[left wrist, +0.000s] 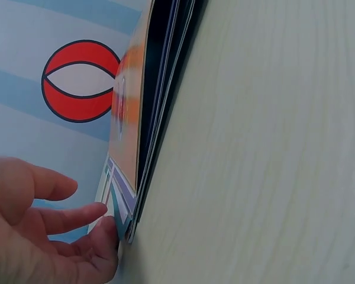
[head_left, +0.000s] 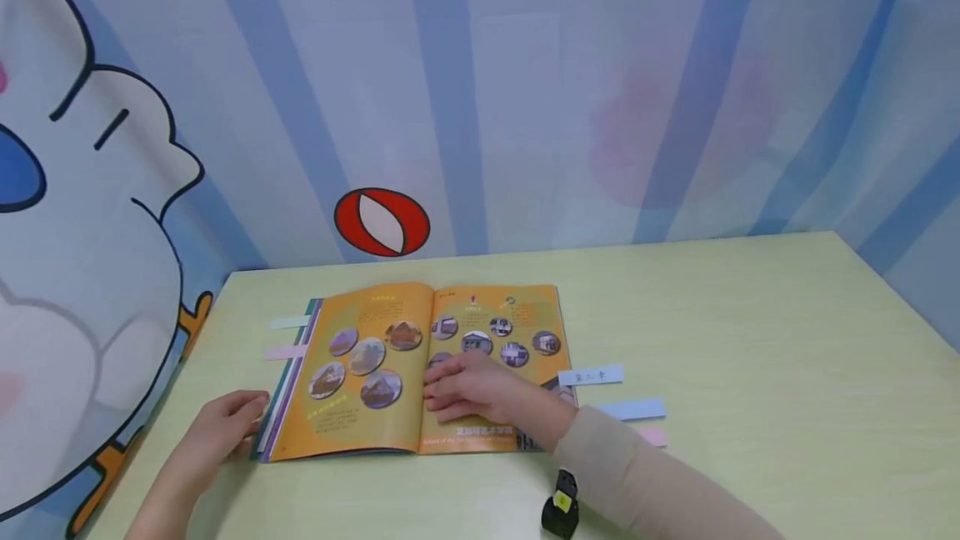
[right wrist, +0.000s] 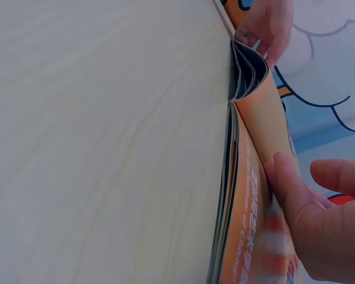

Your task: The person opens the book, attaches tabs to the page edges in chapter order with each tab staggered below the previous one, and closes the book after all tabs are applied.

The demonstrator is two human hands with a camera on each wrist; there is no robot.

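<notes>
An open book [head_left: 300, 427] with orange pages and round photos of buildings lies on the table. My right hand [head_left: 472, 390] rests on the right page, fingers extended to the centre fold. In the right wrist view that hand [right wrist: 325, 219] presses along the fold, its thumb held apart. At the book's lower left edge is my left hand [head_left: 221, 427], loosely bent. The left wrist view shows this hand [left wrist: 53, 231] with thumb apart and fingertips right at the page corners. Several page layers [left wrist: 124, 201] fan out there.
Paper tabs stick out of the book: a pale green tab [head_left: 289, 322] and a pink tab [head_left: 285, 352] at left, a lettered tab [head_left: 592, 375] and a blue tab [head_left: 633, 409] at right. A small black object [head_left: 561, 507] with a yellow patch stands beside the right sleeve [head_left: 637, 473].
</notes>
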